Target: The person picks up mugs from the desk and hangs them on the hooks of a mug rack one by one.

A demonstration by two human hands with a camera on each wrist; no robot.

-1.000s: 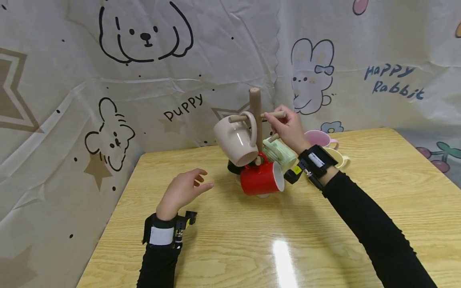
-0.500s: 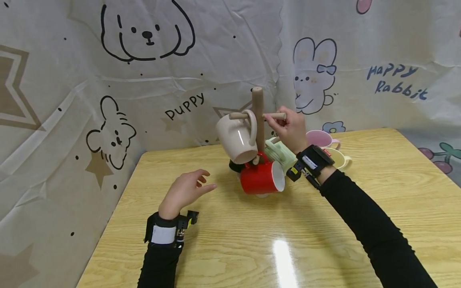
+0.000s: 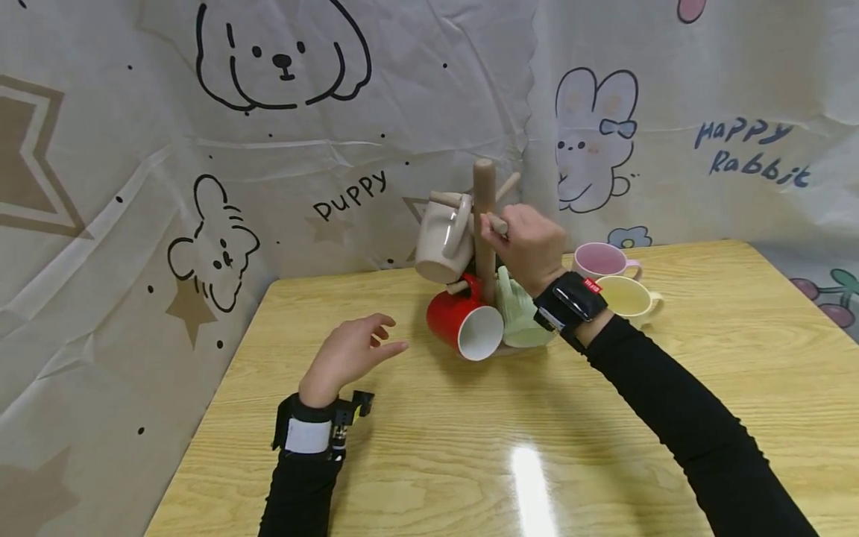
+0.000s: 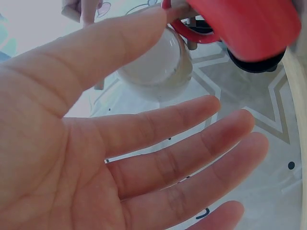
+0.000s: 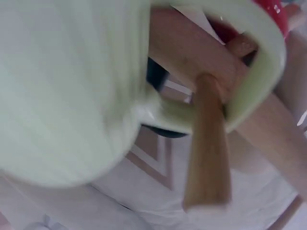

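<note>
A wooden mug tree (image 3: 484,257) stands on the table, and my right hand (image 3: 535,246) grips one of its upper pegs (image 3: 497,224). From its pegs hang a cream mug (image 3: 441,242), a red mug (image 3: 448,319) lower down, and a ribbed light green mug (image 3: 525,322) below my right hand. In the right wrist view a peg passes through the handle of the green mug (image 5: 72,96). My left hand (image 3: 347,359) is held over the table left of the tree, fingers relaxed and holding nothing. A black mug (image 4: 259,66) shows partly behind the red one in the left wrist view.
A pink cup (image 3: 599,260) and a yellow cup (image 3: 626,298) stand on the table (image 3: 416,462) to the right of the tree, close to my right wrist. A printed cloth (image 3: 282,149) hangs behind the table and along its left side.
The mug tree has turned under my right hand: the red mug has swung left with its mouth toward the front, and the green mug has come forward. My left hand has hardly moved.
</note>
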